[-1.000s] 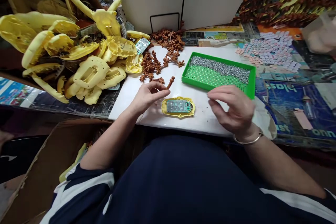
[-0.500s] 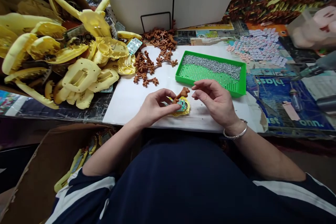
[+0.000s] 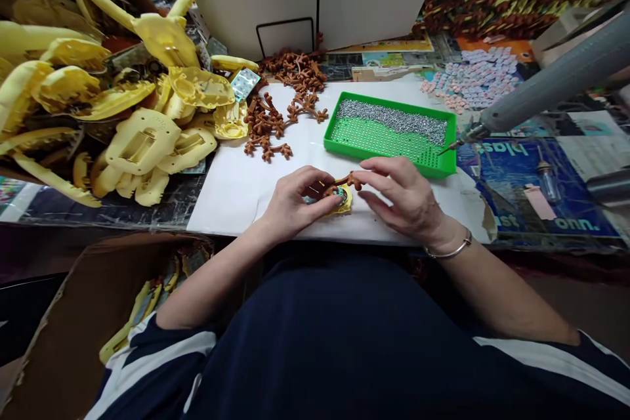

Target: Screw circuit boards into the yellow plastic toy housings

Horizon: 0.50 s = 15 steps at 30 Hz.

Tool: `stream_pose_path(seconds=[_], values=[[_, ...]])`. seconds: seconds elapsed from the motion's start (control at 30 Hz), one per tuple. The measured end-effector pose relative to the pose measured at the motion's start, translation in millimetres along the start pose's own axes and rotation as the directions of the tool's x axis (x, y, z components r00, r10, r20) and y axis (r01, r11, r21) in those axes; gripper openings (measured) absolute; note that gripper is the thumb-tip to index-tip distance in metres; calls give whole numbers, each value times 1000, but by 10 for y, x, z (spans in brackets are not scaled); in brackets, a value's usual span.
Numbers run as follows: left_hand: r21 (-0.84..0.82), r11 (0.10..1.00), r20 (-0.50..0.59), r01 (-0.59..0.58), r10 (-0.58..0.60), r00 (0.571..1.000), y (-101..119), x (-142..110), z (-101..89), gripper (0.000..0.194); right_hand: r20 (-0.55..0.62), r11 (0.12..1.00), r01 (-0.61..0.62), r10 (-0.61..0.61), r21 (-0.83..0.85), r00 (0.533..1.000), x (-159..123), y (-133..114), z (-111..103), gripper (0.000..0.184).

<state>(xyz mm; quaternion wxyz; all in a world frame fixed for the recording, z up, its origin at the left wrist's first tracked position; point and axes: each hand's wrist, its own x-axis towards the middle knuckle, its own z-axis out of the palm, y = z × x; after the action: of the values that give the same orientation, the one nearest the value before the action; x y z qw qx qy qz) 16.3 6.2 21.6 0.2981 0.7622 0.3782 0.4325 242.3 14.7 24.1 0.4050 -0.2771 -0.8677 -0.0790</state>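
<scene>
1. On our side of the green tray [image 3: 364,132], our brown part [image 3: 349,179] runs lengthwise left to right over the yellow shell [image 3: 346,202], knobbed end pointing right.
2. Our left hand [image 3: 298,203], nearly closed, pinches it.
3. Our half-curled right hand [image 3: 402,200] is at the knobbed end; we cannot tell whether it grips.

Dark tbl [image 3: 170,209] w/ white board [image 3: 226,191] on it. Green tray [image 3: 378,136] sits on board; brown pcs [image 3: 268,121] heaped L of tray, yellow shell [image 3: 346,202] at its near side, partly hidden. R of tray: blue printed sheet [image 3: 581,223]; small pale pcs [image 3: 477,77] beyond tray's far R corner.
</scene>
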Motion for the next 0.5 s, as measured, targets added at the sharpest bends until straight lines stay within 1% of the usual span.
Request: stream_pose_path(seconds=[0.07,0.1,0.13,0.17,0.2,0.23,0.27,0.3,0.33,0.37,0.4,0.43,0.47,0.5], values=[[-48,997,36,63,-61,997,49,20,9,19,93,992,84,-75,-97,993,-5,-16,12,25],[-66,995,53,79,-75,996,65,28,17,20,137,988,95,-78,-121,988,-6,-27,14,23],[-81,993,69,87,-81,994,73,34,25,22,178,990,79,-58,-117,982,-6,-36,12,22],[-94,992,83,88,-80,993,70,35,33,25,208,996,30,-12,-87,978,-7,-43,6,21],[-99,992,91,79,-70,993,54,33,39,28,225,998,-53,58,-29,973,-10,-48,-3,21],[-84,995,88,52,-45,995,26,25,42,32,235,984,-168,152,52,960,-16,-50,-14,20],[-41,999,77,8,-5,997,-14,13,43,37,246,941,-305,264,147,933,-24,-51,-24,19],[28,998,69,-47,45,997,-63,-3,42,40,269,862,-445,380,245,885,-37,-53,-32,17],[115,988,70,-107,99,993,-119,-23,42,42,307,755,-566,481,331,821,-52,-56,-35,15],[204,966,81,-161,147,986,-176,-46,42,40,354,639,-660,557,395,751,-70,-61,-34,15],[277,939,97,-203,183,978,-231,-69,45,35,402,534,-727,608,432,685,-88,-68,-27,15],[323,917,114,-233,207,972,-281,-91,50,30,437,455,-770,639,448,632,-106,-78,-15,16],[343,905,127,-252,221,967,-321,-111,59,25,459,407,-794,657,453,598,-121,-89,1,17],[345,901,132,-264,232,964,-352,-127,70,22,471,382,-807,666,450,578,-134,-101,19,18]])
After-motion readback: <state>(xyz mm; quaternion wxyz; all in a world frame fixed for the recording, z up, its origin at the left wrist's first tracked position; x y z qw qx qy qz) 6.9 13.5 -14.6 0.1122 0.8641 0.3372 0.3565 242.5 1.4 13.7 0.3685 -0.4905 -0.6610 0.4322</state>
